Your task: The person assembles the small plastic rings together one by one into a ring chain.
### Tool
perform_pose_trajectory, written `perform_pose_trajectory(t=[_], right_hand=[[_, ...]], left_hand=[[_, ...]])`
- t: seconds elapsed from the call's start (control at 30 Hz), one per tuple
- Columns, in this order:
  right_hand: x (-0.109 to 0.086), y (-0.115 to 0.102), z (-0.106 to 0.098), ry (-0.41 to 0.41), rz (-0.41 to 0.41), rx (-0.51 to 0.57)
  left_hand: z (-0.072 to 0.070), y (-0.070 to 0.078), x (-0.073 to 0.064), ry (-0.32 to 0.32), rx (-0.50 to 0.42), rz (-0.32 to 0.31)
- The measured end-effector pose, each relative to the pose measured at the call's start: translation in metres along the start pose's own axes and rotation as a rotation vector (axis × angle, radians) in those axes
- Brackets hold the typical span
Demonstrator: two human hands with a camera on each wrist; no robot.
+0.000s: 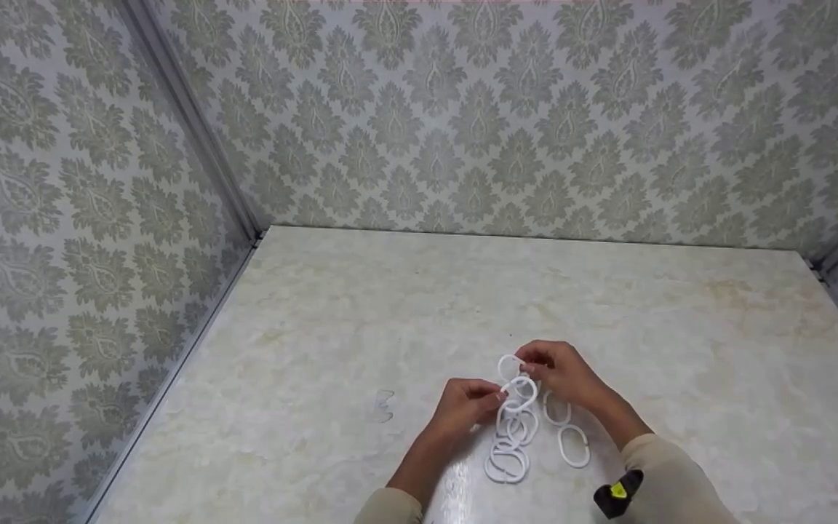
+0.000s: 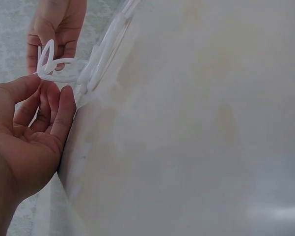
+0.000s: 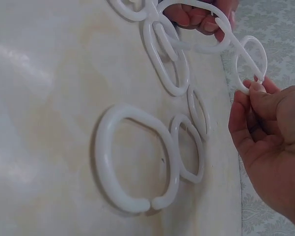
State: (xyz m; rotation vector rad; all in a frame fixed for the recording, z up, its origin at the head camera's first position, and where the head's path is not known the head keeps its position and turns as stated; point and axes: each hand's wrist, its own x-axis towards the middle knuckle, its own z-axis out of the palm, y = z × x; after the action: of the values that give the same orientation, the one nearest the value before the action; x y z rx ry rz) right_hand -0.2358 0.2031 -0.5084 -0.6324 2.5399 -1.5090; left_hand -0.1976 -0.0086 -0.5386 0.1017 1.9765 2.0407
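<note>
We saw both hands gripping: the left hand (image 1: pixel 459 405) pinched a glossy white plastic oval link (image 1: pixel 535 393), apparently to steady it, and the right hand (image 1: pixel 559 372) pinched a second white oval link (image 3: pixel 265 59) beside it; overlap left us unsure whether these two interlocked. Below, linked white plastic ovals (image 1: pixel 510 442) rested bunched on the pale marbled desk (image 1: pixel 302 327), which took their weight. Loose white plastic ovals (image 3: pixel 104 157) lay beside them, likely for easy reach.

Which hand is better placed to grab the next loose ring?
Probably the right hand: the loose rings lie nearer to it. It would first need to release its pinched ring; the left hand holds the chain.
</note>
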Motion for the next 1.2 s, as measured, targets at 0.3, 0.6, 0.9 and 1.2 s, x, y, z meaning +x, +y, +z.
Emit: perform_pose_trajectory(t=[0.3,0.6,0.9,1.2], right_hand=[[-0.002,0.002,-0.001,-0.038,-0.019,0.043],[-0.008,0.0,-0.003,-0.057,-0.003,0.035],[-0.014,0.002,-0.009,-0.004,-0.026,0.041],[-0.018,0.0,-0.009,0.013,-0.056,0.033]], left_hand=[[0.0,0.001,0.0,0.005,0.03,-0.003],[-0.002,0.001,0.001,-0.008,0.057,0.014],[-0.002,0.001,0.002,-0.009,0.077,-0.009],[-0.004,0.001,0.003,-0.023,0.073,-0.006]])
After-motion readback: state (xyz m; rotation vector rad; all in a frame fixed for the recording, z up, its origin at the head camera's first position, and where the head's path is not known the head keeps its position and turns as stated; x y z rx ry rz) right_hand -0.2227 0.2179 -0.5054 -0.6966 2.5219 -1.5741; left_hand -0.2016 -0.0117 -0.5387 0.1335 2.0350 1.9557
